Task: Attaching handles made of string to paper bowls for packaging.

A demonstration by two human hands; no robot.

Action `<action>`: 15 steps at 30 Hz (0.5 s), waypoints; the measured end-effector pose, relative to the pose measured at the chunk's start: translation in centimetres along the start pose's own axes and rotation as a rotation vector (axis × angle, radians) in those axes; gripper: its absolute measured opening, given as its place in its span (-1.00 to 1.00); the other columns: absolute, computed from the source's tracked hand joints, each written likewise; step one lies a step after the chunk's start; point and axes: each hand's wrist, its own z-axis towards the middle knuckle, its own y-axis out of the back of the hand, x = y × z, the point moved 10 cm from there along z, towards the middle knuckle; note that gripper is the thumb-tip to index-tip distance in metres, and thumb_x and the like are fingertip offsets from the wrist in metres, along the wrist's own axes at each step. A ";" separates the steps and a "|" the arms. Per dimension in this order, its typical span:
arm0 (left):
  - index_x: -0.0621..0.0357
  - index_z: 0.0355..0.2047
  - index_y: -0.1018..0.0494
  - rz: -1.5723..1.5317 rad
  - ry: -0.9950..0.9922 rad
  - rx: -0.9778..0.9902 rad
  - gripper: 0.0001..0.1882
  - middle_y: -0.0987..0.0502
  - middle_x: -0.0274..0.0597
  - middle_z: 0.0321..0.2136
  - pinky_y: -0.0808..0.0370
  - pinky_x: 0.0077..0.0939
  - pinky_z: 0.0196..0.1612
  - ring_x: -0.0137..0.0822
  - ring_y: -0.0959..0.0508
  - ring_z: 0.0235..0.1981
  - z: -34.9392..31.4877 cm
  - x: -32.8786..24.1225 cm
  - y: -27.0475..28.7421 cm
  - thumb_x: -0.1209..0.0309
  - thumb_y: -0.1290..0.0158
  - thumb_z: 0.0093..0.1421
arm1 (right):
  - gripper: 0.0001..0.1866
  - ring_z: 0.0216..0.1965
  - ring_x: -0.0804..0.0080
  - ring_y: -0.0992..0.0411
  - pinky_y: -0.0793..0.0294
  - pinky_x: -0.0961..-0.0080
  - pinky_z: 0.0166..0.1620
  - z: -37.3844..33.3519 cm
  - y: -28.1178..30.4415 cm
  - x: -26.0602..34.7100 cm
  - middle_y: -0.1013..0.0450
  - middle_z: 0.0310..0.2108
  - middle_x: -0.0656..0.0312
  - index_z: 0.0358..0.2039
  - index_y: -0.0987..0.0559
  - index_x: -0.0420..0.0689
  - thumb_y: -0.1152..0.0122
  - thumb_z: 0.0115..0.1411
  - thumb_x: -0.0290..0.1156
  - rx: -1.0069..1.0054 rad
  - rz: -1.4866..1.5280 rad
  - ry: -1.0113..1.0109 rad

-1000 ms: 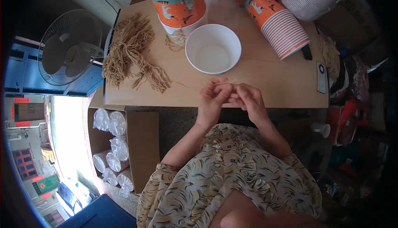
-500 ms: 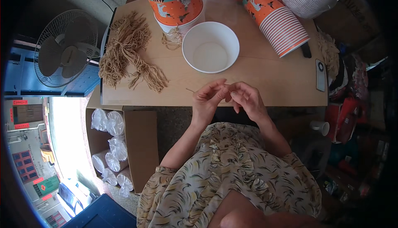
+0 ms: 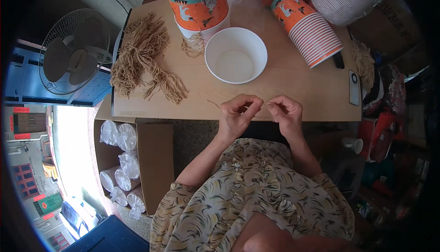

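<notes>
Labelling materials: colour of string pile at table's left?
The string pile is tan, clearest in the head view.

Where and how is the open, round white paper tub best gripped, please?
Probably pinch the tub by its rim from the right, thumb inside: its mouth faces up, while a stack of orange paper tubs stands close behind on its left.

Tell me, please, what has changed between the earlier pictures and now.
The right hand has moved rightward, and the fingertips of the two hands, overlapping before, now sit slightly apart beside the left hand. Any grasp or release is too small to tell. The white bowl and tan cord bundle stayed put.
</notes>
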 end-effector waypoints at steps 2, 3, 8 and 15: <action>0.23 -0.30 -0.59 0.308 -0.246 -0.021 -0.92 -0.62 -0.23 -0.37 -0.54 -0.68 -0.33 -0.47 -0.61 -0.40 0.9 -4.3 -1.2 0.49 -0.24 0.22 | -0.92 -0.55 0.81 -0.22 -0.16 0.77 -0.49 -0.1 2.3 0.2 -0.37 -0.54 0.48 -0.33 -0.58 -0.22 -0.25 0.26 -0.48 -0.078 0.028 0.002; 0.16 -0.24 -0.57 0.432 -0.297 -0.025 -0.83 -0.59 -0.18 -0.22 -0.53 -0.51 -0.23 -0.32 -0.60 -0.28 1.3 -5.4 -1.9 0.44 -0.27 0.16 | -0.92 -0.57 0.79 -0.20 -0.15 0.76 -0.50 -0.2 3.6 0.7 -0.35 -0.54 0.48 -0.31 -0.57 -0.21 -0.24 0.26 -0.47 -0.127 0.060 0.013; 0.05 -0.08 -0.54 1.292 -0.679 -0.122 -0.62 -0.48 -0.22 0.01 -0.38 -0.13 -0.04 -0.07 -0.44 -0.02 3.5 -8.6 -4.8 0.27 -0.25 0.09 | -0.91 -0.58 0.81 -0.09 -0.03 0.77 -0.52 -2.0 10.3 9.0 -0.27 -0.54 0.48 -0.26 -0.52 -0.23 -0.17 0.30 -0.47 -0.513 0.090 0.368; 0.15 -0.05 -0.47 1.509 -0.731 -0.263 -0.63 -0.50 -0.17 -0.03 -0.44 -0.13 -0.03 -0.06 -0.50 -0.03 10.3 -11.6 1.0 0.41 -0.20 0.11 | -0.89 -0.29 0.65 -0.38 -0.41 0.66 -0.22 1.8 5.1 7.9 -0.47 -0.17 0.26 -0.15 -0.51 -0.28 -0.09 0.33 -0.59 -0.255 -0.192 0.498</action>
